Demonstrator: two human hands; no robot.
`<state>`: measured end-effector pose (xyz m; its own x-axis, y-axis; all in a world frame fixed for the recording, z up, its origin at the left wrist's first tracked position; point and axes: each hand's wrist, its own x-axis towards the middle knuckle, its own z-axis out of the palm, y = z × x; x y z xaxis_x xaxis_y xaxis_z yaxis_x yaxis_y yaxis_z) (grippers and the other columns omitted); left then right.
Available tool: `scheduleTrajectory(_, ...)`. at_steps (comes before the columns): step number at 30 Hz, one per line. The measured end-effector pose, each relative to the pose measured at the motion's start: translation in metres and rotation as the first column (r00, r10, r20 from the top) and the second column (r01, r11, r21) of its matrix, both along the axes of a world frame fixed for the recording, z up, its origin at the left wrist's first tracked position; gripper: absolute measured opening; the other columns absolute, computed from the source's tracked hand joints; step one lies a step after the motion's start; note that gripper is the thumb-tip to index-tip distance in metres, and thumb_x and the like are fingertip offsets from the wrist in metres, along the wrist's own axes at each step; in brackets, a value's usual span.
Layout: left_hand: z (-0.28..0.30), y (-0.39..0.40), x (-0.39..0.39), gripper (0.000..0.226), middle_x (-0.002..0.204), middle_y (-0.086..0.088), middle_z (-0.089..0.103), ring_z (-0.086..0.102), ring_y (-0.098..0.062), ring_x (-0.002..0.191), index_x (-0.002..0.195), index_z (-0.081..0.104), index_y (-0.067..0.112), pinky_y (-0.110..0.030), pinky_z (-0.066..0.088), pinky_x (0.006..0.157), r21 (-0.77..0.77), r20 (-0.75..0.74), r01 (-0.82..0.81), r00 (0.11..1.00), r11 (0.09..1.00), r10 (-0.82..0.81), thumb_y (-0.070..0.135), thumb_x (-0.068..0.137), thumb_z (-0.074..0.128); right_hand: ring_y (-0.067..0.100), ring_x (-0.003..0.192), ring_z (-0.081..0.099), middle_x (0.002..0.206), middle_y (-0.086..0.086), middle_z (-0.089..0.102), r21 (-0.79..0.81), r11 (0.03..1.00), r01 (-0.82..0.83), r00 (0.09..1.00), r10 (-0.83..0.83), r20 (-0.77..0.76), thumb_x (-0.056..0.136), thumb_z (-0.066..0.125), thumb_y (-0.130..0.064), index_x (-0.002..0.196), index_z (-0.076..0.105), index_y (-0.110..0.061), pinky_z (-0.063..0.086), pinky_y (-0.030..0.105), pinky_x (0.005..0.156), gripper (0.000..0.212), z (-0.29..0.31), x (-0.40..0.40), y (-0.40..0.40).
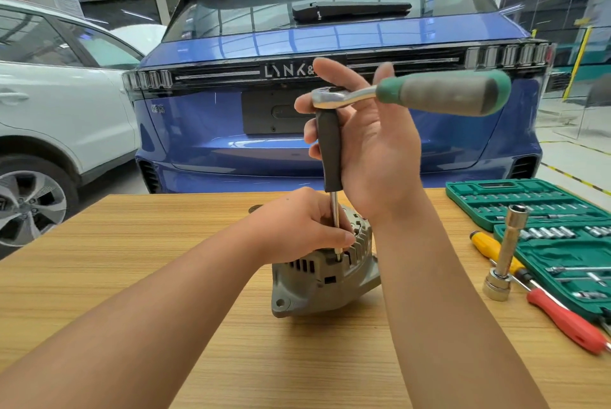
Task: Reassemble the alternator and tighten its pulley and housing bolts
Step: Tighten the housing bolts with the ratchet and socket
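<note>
A grey alternator point(317, 286) stands on the wooden table point(132, 260), near its middle. My left hand point(297, 227) lies over its top, fingers curled round the housing beside a thin steel shaft. That shaft belongs to a black-handled extension driver point(329, 151) standing upright with its tip in a housing bolt. A ratchet point(429, 94) with a green and grey handle sits on top of the driver, pointing right. My right hand point(370, 144) grips the black handle and the ratchet head, palm toward me.
A green socket set case point(545, 230) lies open at the table's right. In front of it lie a long socket on an extension point(506, 253), a yellow screwdriver point(489, 246) and a red-handled tool point(568, 322). A blue car point(231, 111) and a white car point(59, 111) stand behind the table.
</note>
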<state>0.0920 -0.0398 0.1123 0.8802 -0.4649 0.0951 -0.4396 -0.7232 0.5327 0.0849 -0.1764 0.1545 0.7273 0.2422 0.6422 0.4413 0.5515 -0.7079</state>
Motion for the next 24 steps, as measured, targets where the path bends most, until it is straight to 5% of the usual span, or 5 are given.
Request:
scheduleTrajectory(5,0.0,0.0,-0.001,0.004,0.079,0.024,0.073,0.065,0.007,0.074,0.089,0.075,0.04,-0.024,0.049,0.065,0.021,0.004,0.013,1.0,1.0,-0.013,0.043,0.091,0.074,0.014,0.068,0.054,0.077,-0.004,0.06,-0.058,0.956,0.286,0.958,-0.288,-0.014,0.09,0.064,-0.04,0.111,0.056,-0.019,0.046,0.027,0.064,0.031,0.003,-0.007,0.004)
scheduleTrajectory(9,0.001,0.0,-0.002,0.006,0.085,0.016,0.074,0.068,-0.004,0.079,0.095,0.076,0.041,-0.038,0.057,0.079,0.034,-0.028,0.029,0.999,0.999,-0.028,0.045,0.09,0.074,0.0,0.057,0.053,0.07,-0.014,0.059,-0.003,0.609,0.793,0.605,-0.787,0.118,0.087,0.079,-0.031,0.102,0.054,-0.027,0.043,0.014,0.057,0.03,0.005,-0.011,0.01)
scheduleTrajectory(11,0.0,0.0,-0.001,0.008,0.086,0.018,0.075,0.068,-0.002,0.079,0.095,0.077,0.041,-0.036,0.057,0.077,0.038,-0.028,0.025,0.999,0.999,-0.024,0.046,0.091,0.073,0.002,0.058,0.056,0.073,-0.008,0.063,0.016,0.708,0.706,0.708,-0.705,-0.04,0.092,0.075,-0.023,0.11,0.056,-0.019,0.046,0.02,0.057,0.027,0.01,-0.014,0.007)
scheduleTrajectory(14,0.0,0.0,0.0,0.005,0.083,0.022,0.073,0.065,0.004,0.077,0.092,0.075,0.042,-0.029,0.053,0.07,0.044,-0.019,0.016,1.0,0.999,-0.015,0.047,0.091,0.073,0.013,0.059,0.058,0.078,0.007,0.069,0.095,0.961,0.259,0.909,-0.209,-0.361,0.101,0.058,-0.031,0.094,0.07,-0.013,0.044,0.025,0.059,0.023,0.018,-0.019,0.001)
scheduleTrajectory(24,-0.002,0.002,0.003,0.004,0.082,0.024,0.073,0.065,0.008,0.077,0.089,0.076,0.04,-0.021,0.047,0.065,0.018,0.003,0.016,1.0,1.0,-0.016,0.043,0.088,0.078,0.01,0.058,0.051,0.071,-0.003,0.061,0.17,0.985,0.018,0.896,0.06,-0.44,0.077,0.071,-0.023,0.076,0.07,-0.013,0.042,0.021,0.059,0.009,0.02,-0.024,-0.001)
